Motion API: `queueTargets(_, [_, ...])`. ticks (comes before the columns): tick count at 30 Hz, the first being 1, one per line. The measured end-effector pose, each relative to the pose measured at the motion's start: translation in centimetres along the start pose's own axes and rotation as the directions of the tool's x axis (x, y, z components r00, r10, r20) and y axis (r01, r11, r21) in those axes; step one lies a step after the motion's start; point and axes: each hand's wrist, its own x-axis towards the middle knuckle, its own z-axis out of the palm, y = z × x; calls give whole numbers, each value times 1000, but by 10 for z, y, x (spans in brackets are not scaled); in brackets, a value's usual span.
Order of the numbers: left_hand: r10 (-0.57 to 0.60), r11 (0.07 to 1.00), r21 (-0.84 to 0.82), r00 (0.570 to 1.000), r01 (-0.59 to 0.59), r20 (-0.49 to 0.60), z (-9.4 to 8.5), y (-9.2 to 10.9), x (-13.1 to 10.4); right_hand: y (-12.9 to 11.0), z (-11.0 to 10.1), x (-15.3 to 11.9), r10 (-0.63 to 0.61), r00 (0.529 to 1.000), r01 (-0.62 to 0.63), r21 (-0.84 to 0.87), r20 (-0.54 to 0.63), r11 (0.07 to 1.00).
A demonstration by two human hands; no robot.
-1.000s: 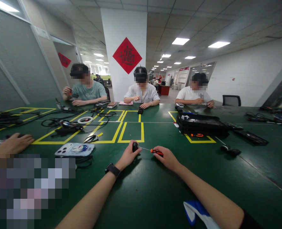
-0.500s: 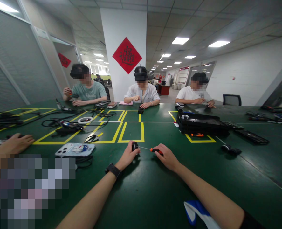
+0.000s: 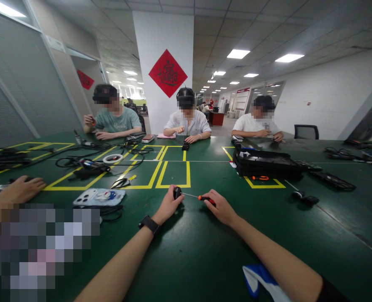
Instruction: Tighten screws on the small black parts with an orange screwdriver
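Shifted slightly, the left hand (image 3: 169, 204) grips a small black part (image 3: 177, 192) at twelve o'clock; the right hand (image 3: 220, 209), toward one, holds a screwdriver (image 3: 201, 198) still aimed there, alignment seemingly kept.

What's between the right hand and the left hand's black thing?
In the head view, the screwdriver: its thin shaft points from the right hand toward the black thing.

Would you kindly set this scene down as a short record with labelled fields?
Left hand: holds a small black part
Right hand: grips a screwdriver, shaft toward the black part
Contact: too small to tell
Surface: green table, yellow tape
To the left: phone
To the right: black tray
Opposite: three seated people
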Motion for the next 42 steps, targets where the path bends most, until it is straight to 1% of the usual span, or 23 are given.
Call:
queueTargets(7, [75, 997, 38, 997, -74, -34, 0, -2, 1, -1, -1, -1, -11, 1000, 11, -6, 8, 1000])
queueTargets(10, [86, 996, 28, 996, -85, -32, 1, -3, 2, -2, -1, 0, -24, 1000, 23, 12, 10, 1000])
queueTargets(23, [37, 999, 41, 998, -35, -49, 0, 1, 2, -3, -2, 0, -14, 1000, 14, 24, 4, 1000])
queueTargets(30, [41, 998, 40, 998, -39, -45, 0, 0, 1, -2, -2, 0, -17, 1000, 17, 19, 12, 1000])
queueTargets(36, [65, 997, 47, 998, -64, -27, 2, -4, 2, 3, 2, 1, -12, 999, 11, 20, 36, 1000])
queueTargets(42, [56, 997, 50, 998, -57, 19, 3, -1, 1, 5, 3, 2, -26, 998, 28, -26, 61, 999])
